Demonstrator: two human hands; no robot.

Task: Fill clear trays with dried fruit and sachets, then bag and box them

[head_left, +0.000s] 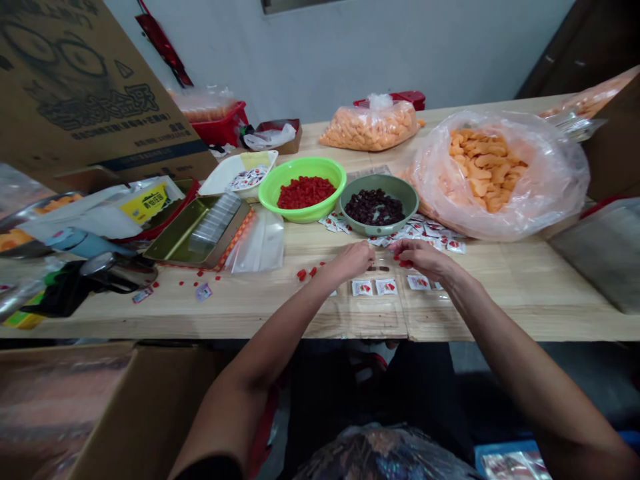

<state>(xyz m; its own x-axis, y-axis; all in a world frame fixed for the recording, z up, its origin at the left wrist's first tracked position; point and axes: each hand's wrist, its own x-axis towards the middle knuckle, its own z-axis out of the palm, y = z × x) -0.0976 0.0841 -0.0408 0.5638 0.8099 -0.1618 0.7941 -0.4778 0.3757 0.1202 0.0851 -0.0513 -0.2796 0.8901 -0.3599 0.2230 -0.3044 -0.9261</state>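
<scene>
My left hand (356, 259) is closed in a pinch over a clear plastic tray (377, 323); whatever its fingertips hold is hidden. Just to its right, my right hand (423, 259) has its fingers closed on small red pieces (404, 264). Dark brown pieces (379, 269) lie in the tray between my hands. Below them, small white sachets (386, 287) with red prints sit in a row. More red pieces (301, 275) rest left of my left wrist. Behind my hands stand a green bowl (285, 208) of red pieces and a grey-green bowl (410, 190) of dark pieces.
Many loose sachets (417, 230) lie around the grey-green bowl. An open bag of orange pieces (487, 170) stands at right, a tied bag (373, 127) at the back. At left are a metal tin (173, 247), clear plastic sleeves (260, 243), a black-handled tool (113, 270) and a large carton (95, 100).
</scene>
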